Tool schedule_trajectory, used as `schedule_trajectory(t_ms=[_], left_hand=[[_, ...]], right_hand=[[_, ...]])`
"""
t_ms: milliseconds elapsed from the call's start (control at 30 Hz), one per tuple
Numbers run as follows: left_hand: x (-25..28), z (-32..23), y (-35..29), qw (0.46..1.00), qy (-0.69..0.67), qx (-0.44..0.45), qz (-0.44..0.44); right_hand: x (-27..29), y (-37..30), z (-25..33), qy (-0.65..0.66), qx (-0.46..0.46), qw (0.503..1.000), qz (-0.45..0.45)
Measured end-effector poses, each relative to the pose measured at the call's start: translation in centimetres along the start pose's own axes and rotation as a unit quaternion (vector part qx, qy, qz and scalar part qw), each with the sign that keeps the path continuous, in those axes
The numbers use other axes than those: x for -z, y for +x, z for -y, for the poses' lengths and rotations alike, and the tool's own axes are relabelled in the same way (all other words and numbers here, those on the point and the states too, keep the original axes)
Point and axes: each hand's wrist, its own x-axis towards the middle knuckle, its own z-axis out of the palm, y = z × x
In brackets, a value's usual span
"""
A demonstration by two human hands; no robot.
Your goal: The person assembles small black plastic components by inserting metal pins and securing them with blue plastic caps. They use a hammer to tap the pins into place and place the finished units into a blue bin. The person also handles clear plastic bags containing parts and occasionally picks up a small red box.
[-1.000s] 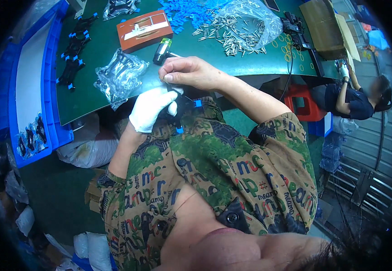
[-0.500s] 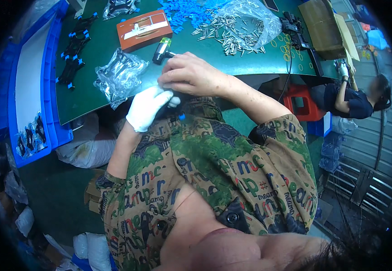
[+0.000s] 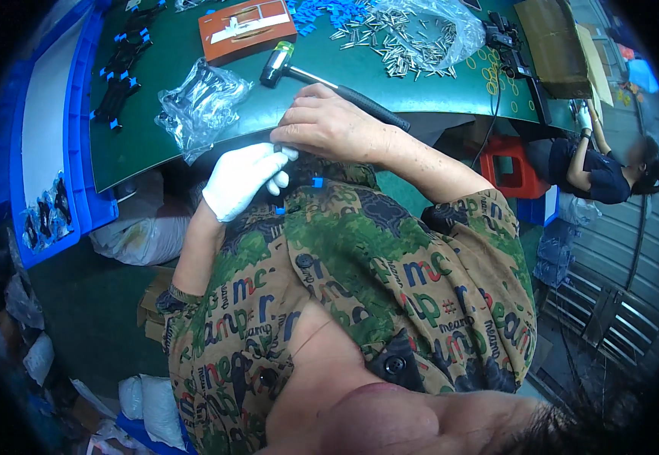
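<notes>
My left hand (image 3: 243,182), in a white glove, is closed with its fingers curled in front of my waist. It grips a dark part with blue clips; a blue clip (image 3: 317,182) shows beside the fingers and a second blue clip (image 3: 279,211) below them. Most of this part is hidden by the hands and blends into the shadow. My bare right hand (image 3: 329,127) pinches at the glove's fingertips; what lies in the pinch is covered. Just beyond it a hammer (image 3: 344,92) with a black and green head rests on the green table (image 3: 268,114).
A clear bag of black parts (image 3: 204,110) lies left of the hammer. Black parts with blue clips (image 3: 121,95) line the left side. An orange box (image 3: 246,32), blue clips (image 3: 329,14) and metal pins (image 3: 413,49) sit farther back. A person (image 3: 602,167) works at right.
Both hands have shifted slightly nearer my body, uncovering the hammer's handle. A second blue clip now shows below the left glove.
</notes>
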Motion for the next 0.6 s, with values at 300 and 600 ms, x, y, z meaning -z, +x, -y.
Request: schedule_trajectory(t_ms=[300,600], left_hand=[[-0.5,0.1,-0.3,1.0,-0.015,-0.003,-0.01],[-0.7,-0.3,-0.6,1.0,-0.002,-0.018,-0.005]], right_hand=[[-1.2,-0.4,0.1,-0.025,0.029,0.999,-0.037],[-1.9,-0.6,0.1,-0.04,0.054,0.995,-0.067]])
